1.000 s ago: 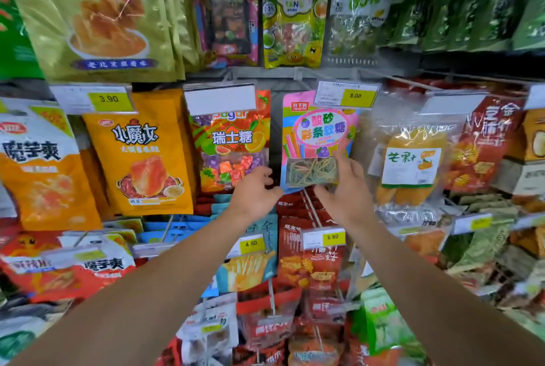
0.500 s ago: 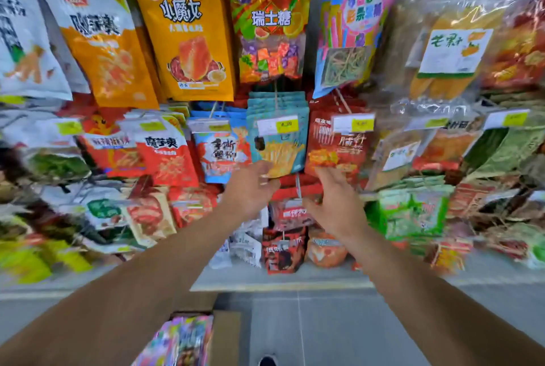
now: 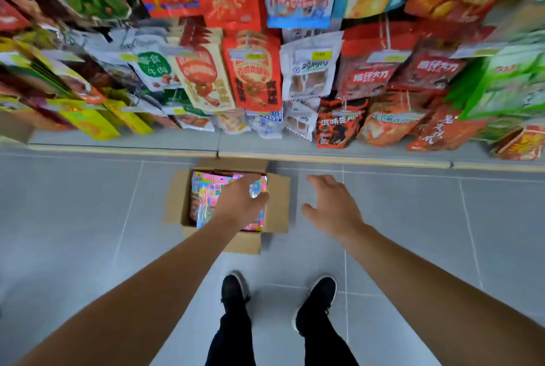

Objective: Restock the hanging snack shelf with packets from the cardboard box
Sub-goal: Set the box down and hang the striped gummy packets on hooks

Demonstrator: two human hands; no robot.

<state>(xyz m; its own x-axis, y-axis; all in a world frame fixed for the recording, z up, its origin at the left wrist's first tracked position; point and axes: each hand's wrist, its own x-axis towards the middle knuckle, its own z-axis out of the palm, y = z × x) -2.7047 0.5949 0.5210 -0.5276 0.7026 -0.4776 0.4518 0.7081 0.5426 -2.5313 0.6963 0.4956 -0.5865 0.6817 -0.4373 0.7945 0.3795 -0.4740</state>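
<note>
An open cardboard box (image 3: pixel 277 206) sits on the grey tiled floor below the shelf, filled with pink and blue snack packets (image 3: pixel 206 191). My left hand (image 3: pixel 240 203) hangs over the box above the packets, fingers pointing down and loosely curled, holding nothing that I can see. To the right of the box, my right hand (image 3: pixel 330 206) hovers over the floor with fingers spread and empty. The hanging snack shelf (image 3: pixel 259 70) fills the top of the view with rows of red, white and green packets.
The shelf's grey base ledge (image 3: pixel 206 141) with a yellow edge strip runs across, just behind the box. My two black shoes (image 3: pixel 236 289) stand on the tiles close in front of the box. Bare floor tiles lie to the left and right.
My view has dropped from the upper hanging packets to the floor. Both hands came down from the shelf; the left now reaches over the box, the right beside it.
</note>
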